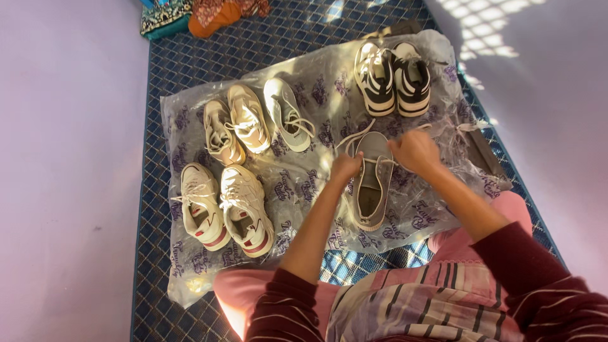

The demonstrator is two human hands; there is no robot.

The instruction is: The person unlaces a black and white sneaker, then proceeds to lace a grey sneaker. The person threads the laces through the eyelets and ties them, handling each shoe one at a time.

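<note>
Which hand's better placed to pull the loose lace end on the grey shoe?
Likely the right hand: it grips lace at the grey shoe, beside the loose end. The left hand pinches the opposite eyelet side.

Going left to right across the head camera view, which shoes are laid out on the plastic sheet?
White-and-red pair → beige pair → single pale shoe → grey shoe between left hand and right hand → black-and-white striped pair.
</note>
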